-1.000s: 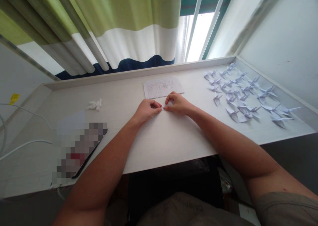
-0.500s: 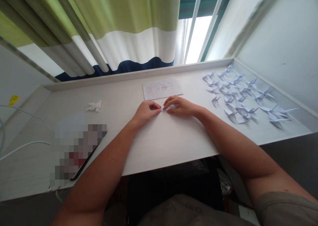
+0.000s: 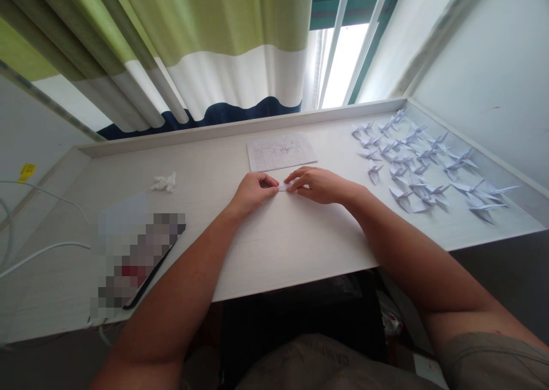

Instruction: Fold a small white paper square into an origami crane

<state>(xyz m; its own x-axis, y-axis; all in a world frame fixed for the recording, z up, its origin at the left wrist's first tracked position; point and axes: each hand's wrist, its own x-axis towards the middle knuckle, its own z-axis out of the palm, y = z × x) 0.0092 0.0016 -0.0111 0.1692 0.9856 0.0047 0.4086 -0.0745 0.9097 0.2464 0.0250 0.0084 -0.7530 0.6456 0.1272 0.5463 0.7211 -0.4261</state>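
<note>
A small folded piece of white paper (image 3: 283, 187) lies on the white desk (image 3: 278, 241), between my two hands. My left hand (image 3: 253, 191) pinches its left end with curled fingers. My right hand (image 3: 315, 184) presses on its right end, fingers bent and close together. Most of the paper is hidden under my fingers. A printed sheet (image 3: 279, 151) lies just behind my hands.
Several folded paper cranes (image 3: 412, 161) are spread over the desk's right side. A crumpled white scrap (image 3: 164, 181) lies at the left. A blurred-out flat object (image 3: 132, 258) and white cables (image 3: 38, 253) sit at the near left. Striped curtain (image 3: 193, 52) and window behind.
My right hand has flattened slightly and slid a little to the right along the paper. My left hand has stayed where it was.
</note>
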